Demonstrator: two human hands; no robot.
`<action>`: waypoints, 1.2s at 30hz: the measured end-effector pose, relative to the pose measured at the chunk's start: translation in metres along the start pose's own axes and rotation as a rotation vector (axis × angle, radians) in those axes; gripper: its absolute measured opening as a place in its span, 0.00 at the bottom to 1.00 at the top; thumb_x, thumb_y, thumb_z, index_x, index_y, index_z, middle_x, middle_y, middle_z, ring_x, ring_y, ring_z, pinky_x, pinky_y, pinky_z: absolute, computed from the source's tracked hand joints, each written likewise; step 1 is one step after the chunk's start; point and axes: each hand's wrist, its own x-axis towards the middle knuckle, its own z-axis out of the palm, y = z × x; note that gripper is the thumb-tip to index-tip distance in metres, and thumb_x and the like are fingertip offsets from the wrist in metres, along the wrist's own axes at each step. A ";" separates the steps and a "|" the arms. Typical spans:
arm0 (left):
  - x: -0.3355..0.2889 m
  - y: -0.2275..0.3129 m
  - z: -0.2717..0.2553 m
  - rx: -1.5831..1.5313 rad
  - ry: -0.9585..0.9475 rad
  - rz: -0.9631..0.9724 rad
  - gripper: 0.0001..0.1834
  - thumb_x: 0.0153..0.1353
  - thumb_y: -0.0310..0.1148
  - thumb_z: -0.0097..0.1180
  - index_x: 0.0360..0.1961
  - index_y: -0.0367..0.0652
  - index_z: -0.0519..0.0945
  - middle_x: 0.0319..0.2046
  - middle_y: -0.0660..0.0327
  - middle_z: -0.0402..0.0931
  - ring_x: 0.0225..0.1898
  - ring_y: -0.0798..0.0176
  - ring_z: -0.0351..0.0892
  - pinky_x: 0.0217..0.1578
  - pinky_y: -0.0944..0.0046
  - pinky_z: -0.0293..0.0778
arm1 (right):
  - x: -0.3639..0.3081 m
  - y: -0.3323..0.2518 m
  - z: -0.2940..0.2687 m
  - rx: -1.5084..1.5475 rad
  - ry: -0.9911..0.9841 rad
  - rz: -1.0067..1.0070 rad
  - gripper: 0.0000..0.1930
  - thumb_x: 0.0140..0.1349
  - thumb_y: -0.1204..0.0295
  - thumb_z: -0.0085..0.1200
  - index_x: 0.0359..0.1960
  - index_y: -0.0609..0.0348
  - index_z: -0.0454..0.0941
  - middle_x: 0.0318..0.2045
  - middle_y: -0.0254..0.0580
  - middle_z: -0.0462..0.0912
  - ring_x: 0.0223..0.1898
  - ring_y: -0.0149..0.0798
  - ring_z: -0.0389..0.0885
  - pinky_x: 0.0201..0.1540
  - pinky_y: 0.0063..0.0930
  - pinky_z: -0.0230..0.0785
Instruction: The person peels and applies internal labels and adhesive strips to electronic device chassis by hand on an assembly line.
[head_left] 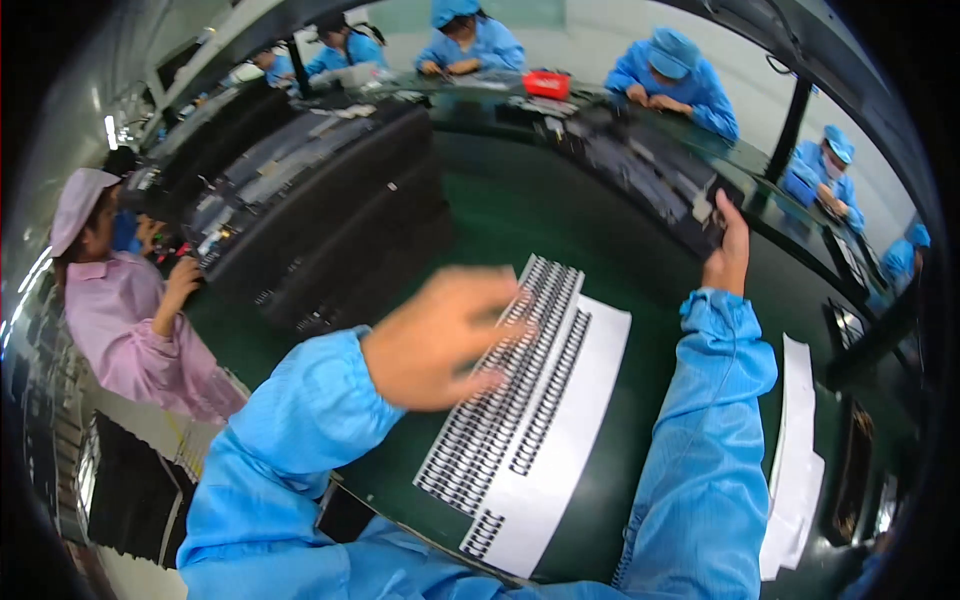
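My left hand point(440, 335) is over a white sheet lined with rows of small black parts point(535, 385), its fingers stretched out and apart, slightly blurred. I see nothing in it, and whether its fingertips touch the rows I cannot tell. The strip of rows lies on a larger white sheet point(575, 470), which bears a few more rows. My right hand point(732, 245) grips the near right end of a black tray point(645, 165), thumb on the top edge. Grey and silvery flat pieces lie in that tray, which is tilted and blurred.
Stacked black foam trays point(340, 200) with flat parts stand at the left of the green table point(490, 205). White paper sheets point(790, 460) lie right of my right arm. A person in pink point(125, 310) stands at the left; co-workers in blue sit across, near a red box point(546, 84).
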 end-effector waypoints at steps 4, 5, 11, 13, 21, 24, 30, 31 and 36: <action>-0.027 -0.005 0.056 -0.269 -0.374 0.084 0.38 0.43 0.46 0.58 0.55 0.42 0.61 0.58 0.45 0.48 0.60 0.42 0.44 0.55 0.48 0.46 | -0.029 -0.057 0.022 -0.086 -0.116 0.014 0.09 0.51 0.72 0.52 0.34 0.60 0.74 0.30 0.40 0.78 0.31 0.37 0.77 0.37 0.28 0.71; -0.027 -0.005 0.055 -0.212 -0.391 0.102 0.39 0.44 0.50 0.56 0.54 0.39 0.60 0.58 0.45 0.47 0.60 0.43 0.44 0.56 0.49 0.45 | -0.036 -0.074 0.024 -0.158 -0.109 0.023 0.09 0.52 0.72 0.52 0.35 0.60 0.73 0.30 0.41 0.78 0.32 0.38 0.77 0.38 0.28 0.71; -0.038 -0.013 0.044 -0.211 -0.467 0.071 0.40 0.42 0.49 0.58 0.53 0.37 0.60 0.56 0.44 0.51 0.58 0.43 0.49 0.55 0.46 0.45 | -0.142 -0.119 0.004 -0.674 -0.007 -0.272 0.16 0.58 0.68 0.43 0.44 0.67 0.69 0.40 0.45 0.74 0.40 0.34 0.74 0.43 0.25 0.67; -0.031 -0.009 0.044 -0.312 -0.386 0.122 0.38 0.41 0.46 0.59 0.51 0.35 0.62 0.54 0.43 0.53 0.57 0.43 0.52 0.55 0.46 0.47 | -0.192 -0.136 -0.022 -0.794 0.186 -0.236 0.18 0.60 0.68 0.39 0.47 0.69 0.67 0.42 0.46 0.73 0.42 0.33 0.73 0.44 0.25 0.67; -0.018 -0.002 0.057 -0.408 -0.399 0.347 0.33 0.38 0.40 0.62 0.46 0.34 0.67 0.50 0.43 0.58 0.53 0.44 0.57 0.51 0.50 0.56 | -0.297 -0.151 -0.077 -0.792 0.273 0.143 0.18 0.59 0.65 0.42 0.45 0.66 0.69 0.41 0.45 0.74 0.41 0.34 0.74 0.44 0.25 0.68; -0.017 0.001 0.054 -0.404 -0.408 0.305 0.32 0.38 0.39 0.63 0.44 0.36 0.68 0.50 0.43 0.59 0.51 0.44 0.59 0.50 0.51 0.57 | -0.279 -0.135 -0.071 -0.641 0.475 0.344 0.16 0.56 0.66 0.46 0.42 0.64 0.71 0.36 0.42 0.76 0.38 0.32 0.75 0.41 0.22 0.68; -0.003 0.004 0.045 -0.382 -0.475 0.299 0.30 0.38 0.40 0.63 0.43 0.38 0.69 0.48 0.44 0.60 0.48 0.46 0.62 0.48 0.52 0.59 | -0.265 -0.119 -0.069 -1.528 0.424 0.114 0.14 0.55 0.69 0.48 0.39 0.68 0.70 0.29 0.36 0.73 0.29 0.26 0.68 0.32 0.16 0.61; 0.000 0.004 0.044 -0.387 -0.496 0.287 0.30 0.37 0.40 0.64 0.43 0.38 0.69 0.47 0.44 0.61 0.48 0.47 0.62 0.48 0.52 0.59 | -0.267 -0.122 -0.069 -1.788 0.324 0.049 0.13 0.54 0.70 0.49 0.39 0.65 0.71 0.28 0.36 0.73 0.28 0.25 0.67 0.31 0.16 0.61; 0.044 0.008 0.058 -0.299 -0.286 0.271 0.48 0.32 0.47 0.66 0.53 0.36 0.59 0.53 0.43 0.54 0.54 0.41 0.54 0.54 0.54 0.54 | -0.282 -0.135 -0.035 -1.699 0.106 0.033 0.30 0.45 0.67 0.57 0.51 0.61 0.62 0.45 0.48 0.65 0.44 0.37 0.67 0.45 0.29 0.59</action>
